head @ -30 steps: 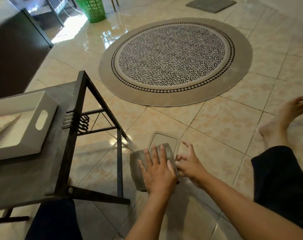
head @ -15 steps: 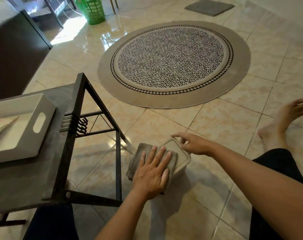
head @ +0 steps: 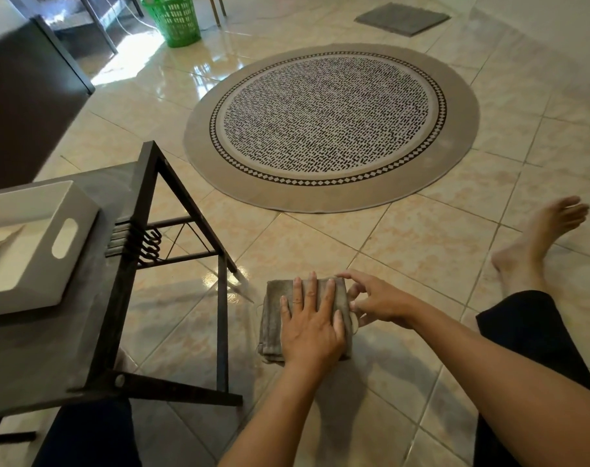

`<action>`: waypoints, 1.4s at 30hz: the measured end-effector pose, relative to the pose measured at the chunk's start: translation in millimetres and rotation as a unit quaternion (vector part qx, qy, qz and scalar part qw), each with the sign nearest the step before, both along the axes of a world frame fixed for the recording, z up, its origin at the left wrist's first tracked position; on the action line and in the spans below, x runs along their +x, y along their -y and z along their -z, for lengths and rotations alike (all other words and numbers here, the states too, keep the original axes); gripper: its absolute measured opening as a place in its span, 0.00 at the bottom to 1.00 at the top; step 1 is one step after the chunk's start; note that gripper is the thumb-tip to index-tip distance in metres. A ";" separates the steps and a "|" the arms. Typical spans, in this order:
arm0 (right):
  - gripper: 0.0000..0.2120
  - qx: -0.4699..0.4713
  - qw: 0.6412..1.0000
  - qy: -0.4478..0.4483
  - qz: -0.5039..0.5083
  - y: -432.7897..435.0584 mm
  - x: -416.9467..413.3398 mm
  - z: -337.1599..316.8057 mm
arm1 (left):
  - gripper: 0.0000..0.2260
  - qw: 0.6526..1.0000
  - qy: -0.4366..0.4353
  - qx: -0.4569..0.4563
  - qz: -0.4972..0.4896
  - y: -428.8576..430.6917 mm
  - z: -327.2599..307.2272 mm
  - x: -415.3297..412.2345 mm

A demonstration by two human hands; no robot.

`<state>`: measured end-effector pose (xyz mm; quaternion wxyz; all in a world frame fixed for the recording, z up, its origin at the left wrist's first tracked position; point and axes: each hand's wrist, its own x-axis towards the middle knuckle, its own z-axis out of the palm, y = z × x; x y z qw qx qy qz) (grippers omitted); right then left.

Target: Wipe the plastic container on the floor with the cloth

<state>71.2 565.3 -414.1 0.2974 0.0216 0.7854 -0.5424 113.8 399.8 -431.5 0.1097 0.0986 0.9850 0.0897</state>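
Observation:
A folded grey-brown cloth (head: 274,318) lies on the tiled floor and covers nearly all of the plastic container (head: 354,321); only a pale sliver of the container shows at the cloth's right edge. My left hand (head: 312,326) presses flat on the cloth with its fingers spread. My right hand (head: 376,299) is at the container's right side, fingertips touching its far right corner and edge, steadying it.
A dark metal side table (head: 125,264) stands just left of the cloth, its leg (head: 222,318) close by, with a white tray (head: 37,244) on top. A round patterned rug (head: 330,126) lies ahead. My bare foot (head: 536,241) rests at the right. A green basket (head: 175,20) stands far back.
The cloth has slid right over the container, so the lid that showed before is now covered. My right hand has drawn back along the container's right edge.

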 end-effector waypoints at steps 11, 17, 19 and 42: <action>0.37 -0.039 0.999 0.033 -0.017 2.9 0.8 0.6 | 0.27 0.996 -0.026 0.006 0.081 14.4 7.6 -3.5; 0.35 -0.028 0.999 0.028 -0.002 5.0 -0.5 1.7 | 0.27 1.000 -0.025 0.015 -0.008 23.5 5.2 -6.5; 0.35 -0.026 0.999 0.029 -0.004 5.2 -0.3 0.9 | 0.27 0.999 -0.028 0.019 0.036 18.5 4.5 -0.8; 0.32 -0.020 1.000 0.008 0.014 7.8 -1.8 4.1 | 0.27 0.999 -0.025 0.015 -0.023 8.4 6.8 -3.5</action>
